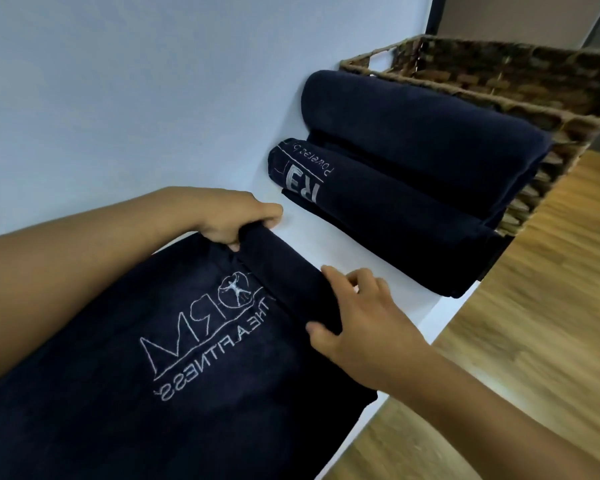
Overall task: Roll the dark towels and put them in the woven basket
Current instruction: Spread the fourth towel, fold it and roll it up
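A dark navy towel (pixel 174 393) with white embroidered lettering lies flat on the white counter (pixel 361 261). Its far edge is turned over into a thin roll (pixel 288 278). My left hand (pixel 236 216) grips the roll's left end, fingers curled round it. My right hand (pixel 357 323) holds the roll's right end, thumb under and fingers over it. Two more dark towels (pixel 413 168) lie stacked beyond, folded, the lower one showing printed letters. The woven basket (pixel 520 109) stands behind them at the counter's far right; I see nothing inside it.
A pale blue wall (pixel 153 98) runs along the counter's left side. The counter's right edge drops to a wooden floor (pixel 534 341). A strip of bare counter lies between the roll and the stacked towels.
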